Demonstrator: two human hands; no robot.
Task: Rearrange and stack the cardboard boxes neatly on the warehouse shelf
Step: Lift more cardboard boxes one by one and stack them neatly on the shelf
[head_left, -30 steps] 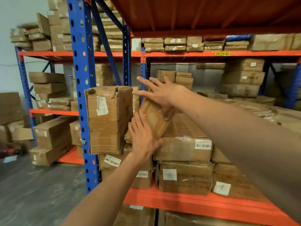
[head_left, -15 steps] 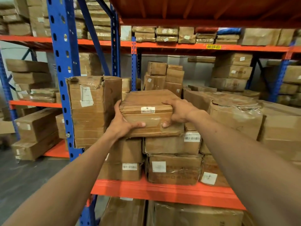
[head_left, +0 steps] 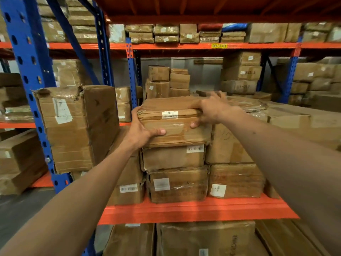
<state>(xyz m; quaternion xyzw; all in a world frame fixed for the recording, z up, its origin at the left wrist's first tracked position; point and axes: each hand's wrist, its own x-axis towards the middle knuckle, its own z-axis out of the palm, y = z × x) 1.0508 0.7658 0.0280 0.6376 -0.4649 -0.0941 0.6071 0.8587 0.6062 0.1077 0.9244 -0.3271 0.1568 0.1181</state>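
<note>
A flat, tape-wrapped cardboard box (head_left: 173, 121) with a white barcode label lies level on top of a stack of two boxes (head_left: 174, 157) on the orange shelf (head_left: 193, 209). My left hand (head_left: 142, 132) grips its lower left corner, thumb across the front face. My right hand (head_left: 208, 109) clamps its upper right edge, fingers over the top. A tall torn box (head_left: 77, 126) stands just left of the stack, leaning against the blue upright (head_left: 31, 71).
More boxes (head_left: 236, 180) fill the shelf to the right, with a plastic-wrapped box (head_left: 254, 106) behind my right hand. Small boxes (head_left: 168, 80) are piled at the back. An orange beam (head_left: 203, 46) runs overhead. The grey floor (head_left: 16, 209) lies at lower left.
The box went from tilted on edge to lying flat between both hands, and it now sits lower on the stack, squared with the boxes below. My view has moved closer.
</note>
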